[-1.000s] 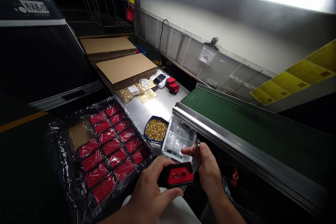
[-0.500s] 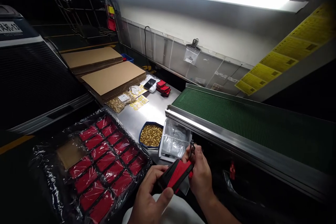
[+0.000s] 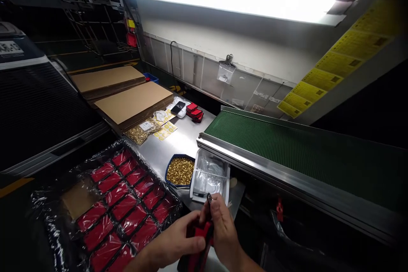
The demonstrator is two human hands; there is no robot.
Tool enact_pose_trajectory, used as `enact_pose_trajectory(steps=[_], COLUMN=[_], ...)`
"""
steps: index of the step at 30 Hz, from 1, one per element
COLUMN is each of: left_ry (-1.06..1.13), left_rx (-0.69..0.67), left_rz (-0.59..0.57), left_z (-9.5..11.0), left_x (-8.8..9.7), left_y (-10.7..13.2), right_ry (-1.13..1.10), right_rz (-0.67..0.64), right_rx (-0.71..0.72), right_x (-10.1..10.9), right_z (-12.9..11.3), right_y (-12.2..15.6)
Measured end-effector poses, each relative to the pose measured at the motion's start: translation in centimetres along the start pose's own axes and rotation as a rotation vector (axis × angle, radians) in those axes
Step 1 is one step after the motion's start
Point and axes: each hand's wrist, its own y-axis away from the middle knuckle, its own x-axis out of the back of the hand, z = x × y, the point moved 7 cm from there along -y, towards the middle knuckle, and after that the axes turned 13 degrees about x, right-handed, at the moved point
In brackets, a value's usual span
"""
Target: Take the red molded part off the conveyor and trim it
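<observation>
Low in front of me, my left hand is wrapped round a red and black case, tilted on end. Beside it, my right hand is closed on small red-handled pliers, whose metal tip pokes up past the fingers. Both hands are close together, and the fingers cover much of the case and the tool's handles. Just beyond them stands a white tray of clear plastic bags. Left of that is a blue bin full of small brass-coloured parts.
At left, a plastic-lined box holds rows of red cases. A green conveyor belt runs to the right. Cardboard sheets, a bag of brass parts, a phone and stacked red cases lie farther back.
Both hands have shifted left and closer together. The case has turned from a slant to nearly upright. The pliers' tip has moved left with my right hand. The view has tilted slightly.
</observation>
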Motion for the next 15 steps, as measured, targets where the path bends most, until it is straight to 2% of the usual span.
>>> enact_pose_trajectory(steps=[1, 3, 6, 7, 9, 12, 13, 15], left_ry=[0.02, 0.039, 0.03, 0.022, 0.0, 0.015, 0.067, 0.236], left_rx=[0.015, 0.02, 0.005, -0.003, 0.011, 0.036, 0.049, 0.084], left_rz=[-0.008, 0.042, 0.154, 0.2, 0.35, 0.585, 0.626, 0.635], left_z=[-0.4, -1.6, -4.3, -5.2, -7.2, -9.6, -10.2, -11.2], left_x=[0.5, 2.0, 4.3, 5.0, 6.5, 8.5, 8.9, 9.3], left_y=[0.0, 0.1, 0.4, 0.6, 0.8, 1.4, 1.7, 2.1], right_ry=[0.053, 0.195, 0.461, 0.505, 0.571, 0.636, 0.654, 0.681], right_rz=[0.045, 0.208, 0.482, 0.522, 0.577, 0.613, 0.606, 0.559], right_rx=[0.017, 0.005, -0.179, -0.232, -0.312, -0.357, -0.35, -0.309], right_x=[0.8, 3.9, 10.7, 12.8, 16.3, 19.8, 20.4, 21.1], right_z=[1.1, 4.3, 10.7, 12.8, 16.2, 19.5, 20.2, 21.3], right_y=[0.1, 0.2, 1.0, 1.3, 1.7, 1.4, 0.9, -0.3])
